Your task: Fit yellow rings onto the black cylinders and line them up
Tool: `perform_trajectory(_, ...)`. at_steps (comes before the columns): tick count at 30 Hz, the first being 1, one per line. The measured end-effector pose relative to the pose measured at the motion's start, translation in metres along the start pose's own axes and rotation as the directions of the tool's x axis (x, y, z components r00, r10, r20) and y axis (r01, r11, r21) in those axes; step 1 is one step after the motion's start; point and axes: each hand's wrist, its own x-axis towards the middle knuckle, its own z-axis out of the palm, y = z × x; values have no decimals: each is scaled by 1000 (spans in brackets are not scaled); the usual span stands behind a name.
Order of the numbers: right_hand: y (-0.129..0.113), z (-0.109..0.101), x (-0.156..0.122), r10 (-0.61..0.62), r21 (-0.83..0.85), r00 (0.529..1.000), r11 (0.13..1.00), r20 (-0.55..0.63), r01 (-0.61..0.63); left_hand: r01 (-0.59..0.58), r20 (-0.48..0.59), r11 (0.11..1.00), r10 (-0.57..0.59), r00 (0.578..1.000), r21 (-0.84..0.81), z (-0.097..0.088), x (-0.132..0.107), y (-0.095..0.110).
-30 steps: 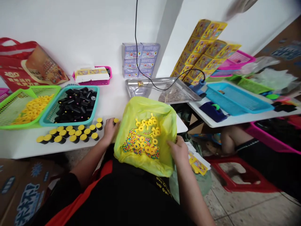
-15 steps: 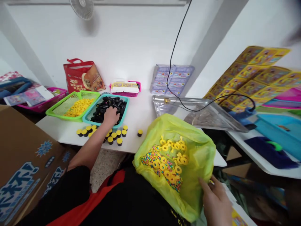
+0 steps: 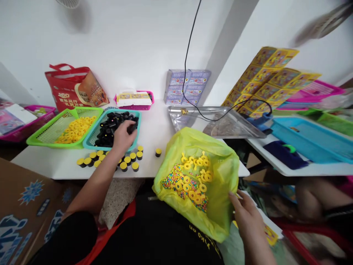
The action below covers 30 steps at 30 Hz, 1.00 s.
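Grasping black plastic cylinder in left hand and open yellow plastic bag in right hand, probably to steady it.

Clearance: one open lane, mid-desk.
Bare strip of desk runs back between turquoise basket and metal tray; lone yellow-topped cylinder stands at its front, gap either side. Yellow bag bars the right front. Clustered cylinders line the basket's near side, left forearm crossing above. Black cable loops over the tray, obstructing entry from above. Green basket hems the turquoise one's left.
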Motion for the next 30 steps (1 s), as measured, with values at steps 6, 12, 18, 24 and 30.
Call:
perform_trajectory(6,-61,7,-32,-398,-128,890,917,-222,378,94,441,692,344,829,-716,58,-119,83)
perform_trajectory(12,-97,52,-39,-358,479,808,871,467,109,212,545,671,333,770,-710,96,-129,92)
perform_trajectory(18,-91,78,-15,-296,568,850,823,435,-4,156,525,770,258,811,-619,74,-111,80)
perform_trajectory(24,-99,106,0,-618,-166,542,559,570,812,352,385,556,-62,921,-753,77,-114,73)
perform_trajectory(30,-102,112,-8,-598,-175,126,-24,791,984,399,447,545,-48,893,-737,79,-112,70)
